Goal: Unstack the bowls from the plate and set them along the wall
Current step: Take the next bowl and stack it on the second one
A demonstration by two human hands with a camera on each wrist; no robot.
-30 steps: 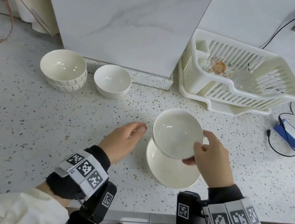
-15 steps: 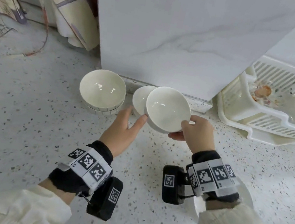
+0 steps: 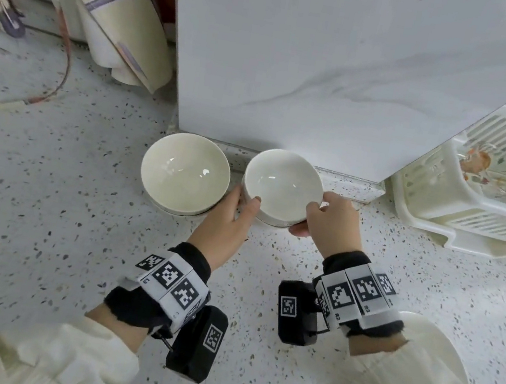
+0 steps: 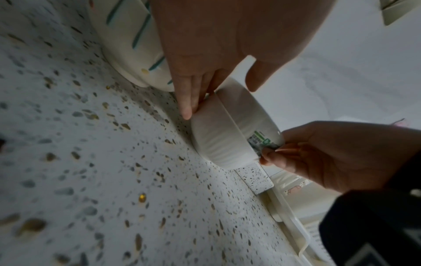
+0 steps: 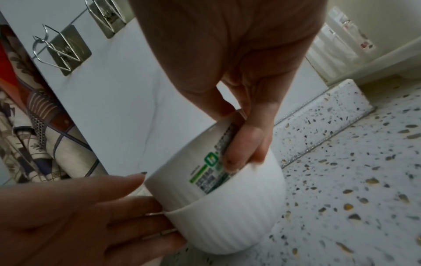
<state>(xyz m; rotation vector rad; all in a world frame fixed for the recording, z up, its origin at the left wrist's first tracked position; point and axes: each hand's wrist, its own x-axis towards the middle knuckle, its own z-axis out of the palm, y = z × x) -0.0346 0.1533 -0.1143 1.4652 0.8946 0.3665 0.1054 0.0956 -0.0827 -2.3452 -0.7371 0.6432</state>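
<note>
A: Nesting that labelled bowl (image 5: 182, 162) into the ribbed bowl (image 5: 227, 216), is that what the right hand (image 3: 333, 225) is about?

B: So I judge it. The right wrist view shows the thumb inside the rim and the fingers (image 5: 248, 144) outside over the green label, pinching the wall, with the bowl seated in the ribbed one, which stands on the speckled surface (image 3: 39, 223) just before the wall panel (image 3: 299, 65).

A: And the left hand (image 3: 226, 221)?

B: Its fingers (image 4: 187, 100) lie straight and close together against the ribbed bowl's side, thumb near the upper rim. It looks like steadying, so the lower bowl does not slide; they curl round nothing.

A: Why there?

B: The task wants the bowls along the wall. A wider bowl (image 3: 185, 170) with green dashes on its outside sits just to the left, itself resting in another like it, close to the left hand. The dish rack (image 3: 476, 212) is at the right.

A: The plate?

B: Not in view. I cannot say whether any bowls are left on it.
</note>
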